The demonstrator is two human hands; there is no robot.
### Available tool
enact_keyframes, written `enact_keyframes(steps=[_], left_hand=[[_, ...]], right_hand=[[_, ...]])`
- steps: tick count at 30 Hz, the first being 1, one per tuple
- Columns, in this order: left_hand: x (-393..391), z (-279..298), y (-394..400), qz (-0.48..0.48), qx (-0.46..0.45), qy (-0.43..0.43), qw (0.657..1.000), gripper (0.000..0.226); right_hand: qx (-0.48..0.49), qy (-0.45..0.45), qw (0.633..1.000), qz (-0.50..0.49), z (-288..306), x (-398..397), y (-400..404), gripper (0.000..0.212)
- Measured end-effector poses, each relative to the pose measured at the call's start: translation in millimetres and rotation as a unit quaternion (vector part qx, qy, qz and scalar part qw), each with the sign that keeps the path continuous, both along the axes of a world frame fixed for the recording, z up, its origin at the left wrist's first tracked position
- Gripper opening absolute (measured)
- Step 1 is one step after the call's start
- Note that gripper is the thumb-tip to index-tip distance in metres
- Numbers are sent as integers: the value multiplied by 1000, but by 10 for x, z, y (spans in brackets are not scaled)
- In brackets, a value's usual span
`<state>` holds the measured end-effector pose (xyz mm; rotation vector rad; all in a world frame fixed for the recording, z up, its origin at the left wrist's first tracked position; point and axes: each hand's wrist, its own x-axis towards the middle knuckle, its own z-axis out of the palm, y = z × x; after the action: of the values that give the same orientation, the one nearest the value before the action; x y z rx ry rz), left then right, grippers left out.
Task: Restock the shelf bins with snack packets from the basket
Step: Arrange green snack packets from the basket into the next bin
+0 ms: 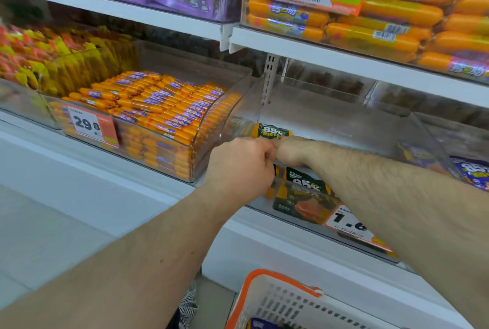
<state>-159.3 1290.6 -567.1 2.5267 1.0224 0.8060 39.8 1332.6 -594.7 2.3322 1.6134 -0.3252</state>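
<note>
A single wide-angle head camera looks forward and slightly down at a white metal store shelf, close enough that both bare forearms run in from the bottom edge. It faces the clear plastic shelf bin at centre; the upper shelf bends across the top, and a white plastic basket with an orange rim sits at the bottom edge.
</note>
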Motion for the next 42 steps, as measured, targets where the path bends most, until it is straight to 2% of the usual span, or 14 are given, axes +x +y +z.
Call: enact_keyframes(steps=[4,8,10,12,15,18,23,27,30,32,34,37,40,42], left_hand=[[9,2,32,-15,-14,-10,1000,22],[6,21,24,-24,8,-79,997,22],[13,101,-86,-34,55,-140,988,18],[41,204,-281,-59,34,-167,984,14],[135,212,-581,-152,-45,-75,985,13],[275,22,-766,-231,-25,63,971,17],[470,-348,-956,-316,-24,160,935,32],[540,-555,-1204,-350,-72,273,893,23],[569,-741,-1312,-366,-114,422,822,20],[572,-845,-1331,-382,-111,477,784,24],[574,-887,-1335,-388,-94,504,765,27],[589,-904,-1325,-375,-87,523,760,32],[604,-912,-1305,-361,-89,521,768,33],[605,-919,-1300,-359,-85,524,768,33]], right_hand=[[11,31,999,-20,-4,12,-23,61],[91,71,991,-68,213,-48,-232,55],[176,68,980,-70,354,-109,-424,40],[315,84,941,-86,437,-164,-699,27],[519,40,853,-16,458,-274,-1216,31],[607,-26,789,92,340,-269,-1682,27],[613,-118,754,204,50,-282,-2306,15],[608,-89,769,178,-505,-329,-2775,17],[546,-30,833,85,-1210,-301,-3143,21],[397,13,918,-6,-1621,-298,-3334,26],[199,74,969,-122,-1967,-313,-3503,29],[9,134,973,-190,-2372,-329,-3718,29],[-117,164,962,-182,-2599,-356,-3823,57],[-160,151,961,-170,-2678,-363,-3862,70]])
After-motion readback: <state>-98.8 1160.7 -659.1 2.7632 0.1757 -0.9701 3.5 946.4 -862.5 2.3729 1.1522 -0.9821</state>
